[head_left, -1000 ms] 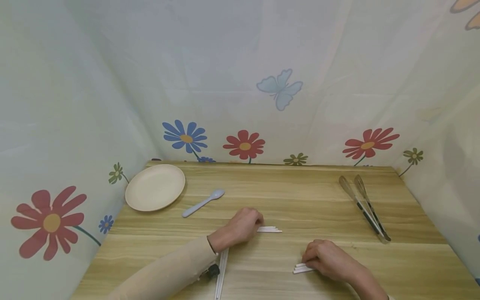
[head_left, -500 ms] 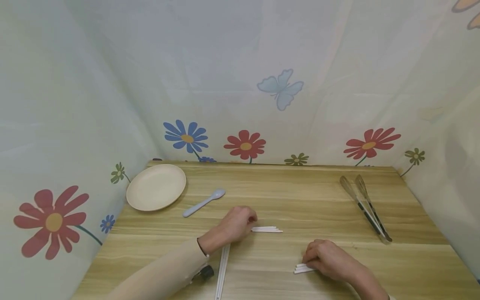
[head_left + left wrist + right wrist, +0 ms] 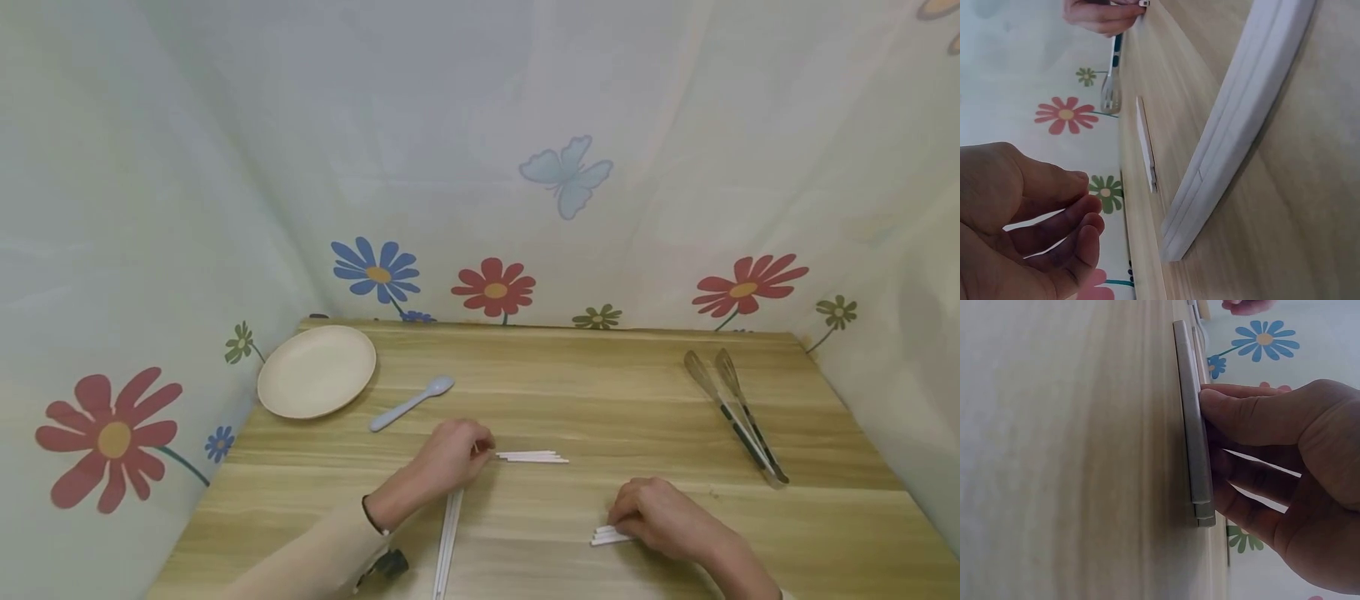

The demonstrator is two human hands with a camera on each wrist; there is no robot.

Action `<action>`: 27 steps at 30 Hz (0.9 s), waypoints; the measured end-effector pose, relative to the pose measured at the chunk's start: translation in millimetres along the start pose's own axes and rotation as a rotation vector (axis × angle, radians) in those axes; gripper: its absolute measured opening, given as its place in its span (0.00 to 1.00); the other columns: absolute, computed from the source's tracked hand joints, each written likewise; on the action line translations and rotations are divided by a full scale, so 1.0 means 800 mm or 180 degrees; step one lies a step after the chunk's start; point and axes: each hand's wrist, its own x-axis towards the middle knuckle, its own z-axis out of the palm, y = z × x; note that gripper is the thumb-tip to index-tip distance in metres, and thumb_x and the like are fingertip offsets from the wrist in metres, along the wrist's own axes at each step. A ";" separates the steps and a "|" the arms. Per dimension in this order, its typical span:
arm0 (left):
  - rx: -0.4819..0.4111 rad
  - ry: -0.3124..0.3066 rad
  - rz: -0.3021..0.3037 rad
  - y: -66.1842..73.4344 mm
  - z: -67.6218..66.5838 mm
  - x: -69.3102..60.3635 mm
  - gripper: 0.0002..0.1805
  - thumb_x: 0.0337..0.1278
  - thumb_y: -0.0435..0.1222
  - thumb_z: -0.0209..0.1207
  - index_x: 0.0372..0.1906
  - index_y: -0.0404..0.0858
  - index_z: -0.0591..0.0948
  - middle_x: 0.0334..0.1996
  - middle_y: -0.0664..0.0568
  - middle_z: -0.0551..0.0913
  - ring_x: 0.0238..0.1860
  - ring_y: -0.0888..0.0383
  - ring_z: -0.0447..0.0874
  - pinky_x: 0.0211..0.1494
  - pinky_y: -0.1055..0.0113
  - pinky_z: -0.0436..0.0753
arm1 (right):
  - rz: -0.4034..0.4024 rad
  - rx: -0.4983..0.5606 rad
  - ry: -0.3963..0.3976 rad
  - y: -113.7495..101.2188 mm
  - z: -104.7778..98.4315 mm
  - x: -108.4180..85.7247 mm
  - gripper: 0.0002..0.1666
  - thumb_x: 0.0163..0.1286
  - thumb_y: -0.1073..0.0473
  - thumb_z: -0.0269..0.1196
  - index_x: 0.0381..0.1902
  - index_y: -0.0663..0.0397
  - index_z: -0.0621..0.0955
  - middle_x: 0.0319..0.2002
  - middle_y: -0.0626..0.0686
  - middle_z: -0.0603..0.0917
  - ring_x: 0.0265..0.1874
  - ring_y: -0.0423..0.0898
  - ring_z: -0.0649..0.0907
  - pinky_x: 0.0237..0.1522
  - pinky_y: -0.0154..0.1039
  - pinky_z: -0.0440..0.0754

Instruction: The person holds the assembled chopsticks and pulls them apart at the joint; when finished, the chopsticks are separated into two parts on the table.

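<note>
White sticks [image 3: 609, 538], partly hidden by right fingers [image 3: 626, 503]

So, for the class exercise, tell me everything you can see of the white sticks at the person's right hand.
The white sticks are thin, straight and plain, at least three side by side in a bundle, with slightly uneven ends. They look matte; the material is unclear. They appear to lie flat on the wood-patterned table, low and right of centre in the head view. The right hand pinches them between thumb and fingers, hiding part.
</note>
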 end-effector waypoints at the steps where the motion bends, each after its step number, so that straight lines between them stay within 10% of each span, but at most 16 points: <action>1: -0.0011 0.0015 0.0004 0.001 -0.001 -0.003 0.03 0.50 0.31 0.67 0.32 0.38 0.87 0.27 0.52 0.85 0.28 0.61 0.81 0.32 0.73 0.79 | 0.0023 -0.0002 -0.0002 0.000 -0.001 0.000 0.08 0.57 0.64 0.70 0.30 0.43 0.88 0.31 0.36 0.84 0.33 0.31 0.81 0.35 0.32 0.81; 27: 0.0114 0.0107 -0.0404 0.007 -0.009 -0.082 0.07 0.44 0.33 0.71 0.32 0.38 0.85 0.24 0.54 0.82 0.25 0.65 0.76 0.29 0.72 0.76 | -0.0159 0.0047 0.0075 0.003 0.001 0.001 0.08 0.56 0.63 0.70 0.29 0.41 0.87 0.29 0.37 0.84 0.32 0.30 0.79 0.33 0.31 0.79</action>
